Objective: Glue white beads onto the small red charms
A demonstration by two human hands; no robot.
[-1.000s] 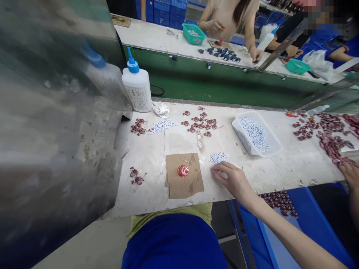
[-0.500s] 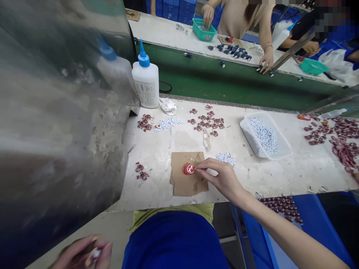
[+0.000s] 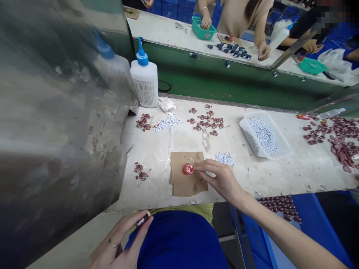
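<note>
White, stained worktable [image 3: 246, 179] ran from side to side before a green partition [image 3: 196, 80], with a large metal panel [image 3: 67, 112] on the left. Near the table's front edge lay a square of brown cardboard [image 3: 183, 188], and on it sat a small red cap [image 3: 186, 169]. The person's right hand [image 3: 224, 182] reached in from the right, its thumb and forefinger pinched nearly together at the cap's right side; whether they gripped a tiny piece could not be told. The left hand [image 3: 123, 239], lower and in front of the table, held a small dark-red piece [image 3: 144, 219] with a whitish patch between thumb and fingertips. Just beyond the right hand lay a small heap of white bits [image 3: 224, 159]; farther right stood a translucent tub [image 3: 285, 150] of similar bits. A white bottle [image 3: 146, 85] with a blue nozzle stood upright at back left.
</note>
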